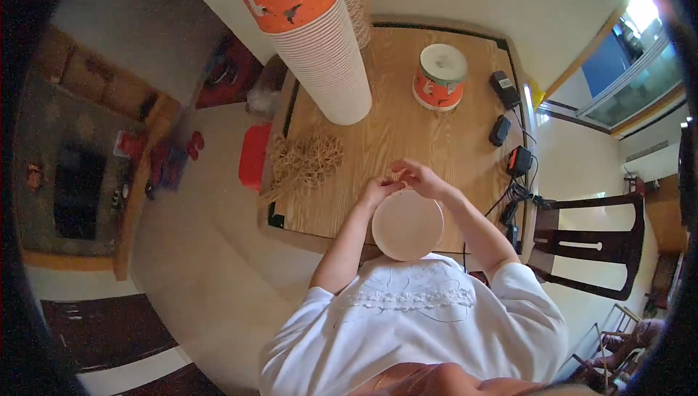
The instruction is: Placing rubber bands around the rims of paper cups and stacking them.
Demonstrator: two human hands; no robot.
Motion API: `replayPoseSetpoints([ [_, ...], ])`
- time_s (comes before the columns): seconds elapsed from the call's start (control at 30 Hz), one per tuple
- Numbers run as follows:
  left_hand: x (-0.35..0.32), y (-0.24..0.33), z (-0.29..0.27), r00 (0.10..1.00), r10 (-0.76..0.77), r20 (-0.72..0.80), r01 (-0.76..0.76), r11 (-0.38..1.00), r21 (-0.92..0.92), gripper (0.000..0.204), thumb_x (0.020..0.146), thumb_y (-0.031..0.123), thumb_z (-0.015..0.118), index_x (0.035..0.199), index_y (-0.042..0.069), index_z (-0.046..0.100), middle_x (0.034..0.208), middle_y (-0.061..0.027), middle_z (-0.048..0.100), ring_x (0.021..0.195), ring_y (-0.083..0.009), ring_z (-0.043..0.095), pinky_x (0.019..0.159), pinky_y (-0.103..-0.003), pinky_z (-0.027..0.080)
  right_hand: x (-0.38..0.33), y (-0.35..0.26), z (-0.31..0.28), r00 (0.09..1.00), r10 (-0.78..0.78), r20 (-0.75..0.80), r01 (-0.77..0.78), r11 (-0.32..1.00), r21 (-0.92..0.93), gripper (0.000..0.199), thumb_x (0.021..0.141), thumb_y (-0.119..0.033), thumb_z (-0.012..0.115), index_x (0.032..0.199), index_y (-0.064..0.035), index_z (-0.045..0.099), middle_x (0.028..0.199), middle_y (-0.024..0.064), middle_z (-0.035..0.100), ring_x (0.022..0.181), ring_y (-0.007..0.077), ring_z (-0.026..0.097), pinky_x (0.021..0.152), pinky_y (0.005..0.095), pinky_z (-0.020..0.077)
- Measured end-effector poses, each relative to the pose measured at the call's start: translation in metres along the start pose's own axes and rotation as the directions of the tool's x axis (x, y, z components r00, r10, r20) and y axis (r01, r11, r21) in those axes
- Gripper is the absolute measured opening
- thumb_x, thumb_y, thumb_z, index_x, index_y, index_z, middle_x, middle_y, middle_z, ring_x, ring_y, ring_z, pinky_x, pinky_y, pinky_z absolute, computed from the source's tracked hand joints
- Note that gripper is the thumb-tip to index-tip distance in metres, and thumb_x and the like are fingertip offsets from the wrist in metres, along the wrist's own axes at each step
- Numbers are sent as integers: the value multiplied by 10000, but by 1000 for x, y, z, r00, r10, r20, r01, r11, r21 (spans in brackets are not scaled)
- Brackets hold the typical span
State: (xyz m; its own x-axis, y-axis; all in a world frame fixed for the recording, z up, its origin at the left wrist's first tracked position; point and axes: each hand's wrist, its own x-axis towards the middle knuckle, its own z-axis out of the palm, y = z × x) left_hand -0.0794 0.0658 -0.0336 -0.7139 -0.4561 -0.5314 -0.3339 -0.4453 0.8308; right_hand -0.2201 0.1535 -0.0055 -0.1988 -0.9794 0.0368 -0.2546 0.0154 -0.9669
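Note:
A round paper tub (408, 226) stands at the near edge of the table against my shirt, its pale wide face turned up toward me. At its far rim, my left hand (381, 190) pinches the edge with bent fingers. Just to the right, my right hand (424, 179) is closed with thumb and fingers drawn together at the same rim; whatever is between them is too small to make out. Left of my hands lies a loose heap of tan twine loops (309, 159).
A tall leaning stack of paper tubs (320, 54) rises at the back left. A short orange-and-green stack (439, 83) sits upside down at the back right. Black power adapters (504, 89) and coiled cables (518, 191) line the right edge. A dark chair (592, 245) stands beside the table (396, 134).

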Motion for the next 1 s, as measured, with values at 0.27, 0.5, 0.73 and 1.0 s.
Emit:
replayPoseSetpoints([
  [0.27,-1,-13,3,999,-4,37,6,998,-60,214,739,178,679,883,24,642,808,-32,627,713,-115,572,635,-261,471,10,-11,-22,933,-81,351,215,907,-362,125,726,-22,571,846,-22,606,827,126,587,781,280,573,671,338,461],
  [0.5,-11,-8,13,995,35,-94,-29,997,68,206,746,185,674,835,1,650,751,-38,623,669,-105,560,582,-254,455,16,-6,-24,899,-176,402,296,919,-260,118,736,-106,568,821,-28,594,788,137,590,740,306,573,643,374,456],
  [0.73,-12,-14,10,994,79,-78,-82,996,-39,171,768,169,646,819,6,639,746,-31,620,675,-99,552,605,-249,453,5,-7,-21,961,-17,278,139,895,-424,116,779,-135,546,813,-24,558,751,141,576,712,309,574,619,375,446],
  [1.0,-25,-1,-11,923,378,74,-385,895,228,133,750,124,654,821,17,622,754,-25,619,707,-89,551,649,-239,450,-8,-5,-9,987,136,82,-93,912,-399,149,800,-162,550,810,-14,550,694,138,573,652,254,578,584,351,443],
])
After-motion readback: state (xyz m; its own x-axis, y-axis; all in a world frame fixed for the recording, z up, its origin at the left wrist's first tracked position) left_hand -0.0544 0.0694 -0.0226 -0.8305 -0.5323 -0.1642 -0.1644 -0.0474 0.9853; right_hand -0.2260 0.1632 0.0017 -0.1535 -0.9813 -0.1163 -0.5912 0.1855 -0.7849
